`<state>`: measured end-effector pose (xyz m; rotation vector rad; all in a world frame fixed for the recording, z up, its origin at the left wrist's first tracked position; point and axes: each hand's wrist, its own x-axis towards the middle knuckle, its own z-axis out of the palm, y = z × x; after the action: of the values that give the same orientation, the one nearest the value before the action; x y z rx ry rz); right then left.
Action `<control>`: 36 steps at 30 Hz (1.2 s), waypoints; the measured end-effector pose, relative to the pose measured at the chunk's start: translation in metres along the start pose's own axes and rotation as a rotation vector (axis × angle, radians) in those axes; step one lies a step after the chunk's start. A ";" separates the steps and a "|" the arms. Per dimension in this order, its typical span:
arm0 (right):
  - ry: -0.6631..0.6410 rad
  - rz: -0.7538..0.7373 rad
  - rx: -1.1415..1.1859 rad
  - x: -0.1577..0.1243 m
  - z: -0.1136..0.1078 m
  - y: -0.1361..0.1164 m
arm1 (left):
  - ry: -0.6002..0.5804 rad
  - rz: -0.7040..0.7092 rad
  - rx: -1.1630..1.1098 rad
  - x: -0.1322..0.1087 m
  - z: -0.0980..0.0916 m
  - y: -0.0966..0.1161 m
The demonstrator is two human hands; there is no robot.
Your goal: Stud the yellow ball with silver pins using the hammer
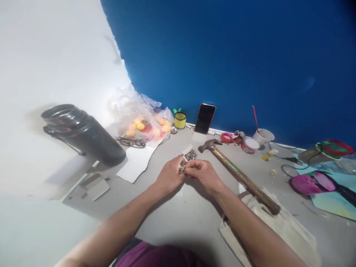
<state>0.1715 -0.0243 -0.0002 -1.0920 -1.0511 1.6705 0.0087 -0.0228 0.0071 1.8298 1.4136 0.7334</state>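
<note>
Head view: purple clothing at bottom edge, nearer than hammer & left of it. Beige cloth on desk, under hammer's handle end. L hand & R hand meet left of hammer, R one closer to it. L fingers curled round a shiny piece, R fingertips pinched on its right edge, so piece sits btwn hands, left of hammer's head & a bit nearer; too sm. to ID. Just past hands, also left of hammer's head: sm. box w/ shiny bits.

Well left of hammer: flat gray-white card, white paper, big dark flask w/ open top, plus glasses. Right of hammer: turquoise sheet, pink item partly over it, sm. yellow bottle.

Beyond hammer, to its left: clear bag w/ yellow-orange balls, yellow cup. Straight past hammer's head: phone, propped up. Beyond & right of it: red pot, pinkish tub, white cup w/ red stick. Blue wall behind all.
</note>
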 end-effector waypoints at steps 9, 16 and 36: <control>-0.010 -0.036 -0.032 0.000 0.002 0.000 | -0.005 0.014 0.021 0.001 0.001 -0.002; 0.062 -0.067 -0.129 -0.002 0.003 -0.001 | 0.048 0.024 0.061 -0.002 0.005 0.000; 0.004 -0.052 -0.126 -0.005 0.002 -0.005 | 0.042 0.035 0.117 -0.003 0.006 0.001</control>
<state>0.1720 -0.0281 0.0063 -1.1390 -1.1852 1.5779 0.0134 -0.0269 0.0038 1.9434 1.4828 0.7232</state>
